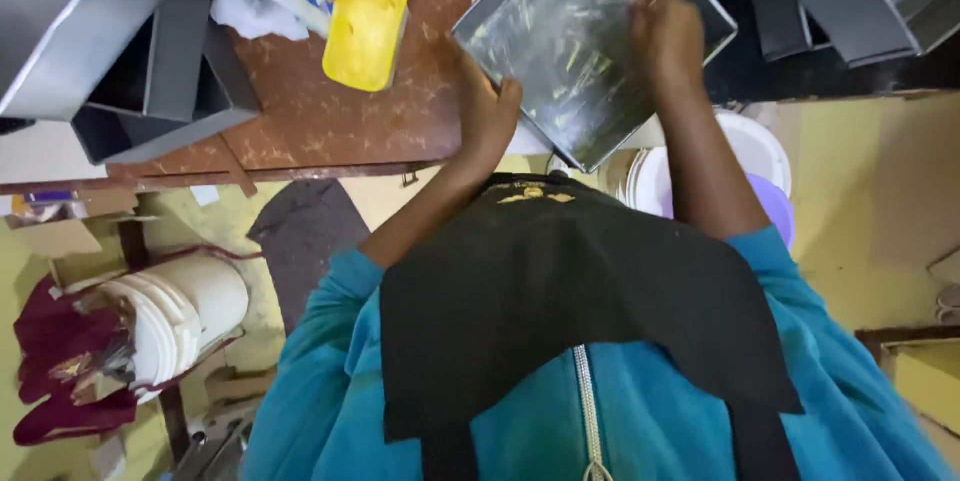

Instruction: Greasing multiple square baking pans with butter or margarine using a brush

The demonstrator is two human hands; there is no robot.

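Grip on the square dark metal baking tin (560, 51) is kept by the left hand (487, 111) at its edge; the right hand (665, 33), closed on something unclear, should be worked evenly across the smeared inside.

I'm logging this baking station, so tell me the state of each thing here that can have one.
Square baking tin: tilted, held off the table, inside smeared.
Left hand: gripping the tin's lower edge.
Right hand: inside the tin, against its greased bottom.
Yellow tub: lying on the brown table, lid on.
Stacked tins: empty, at the table's left.
White buckets: nested, lying on their side.
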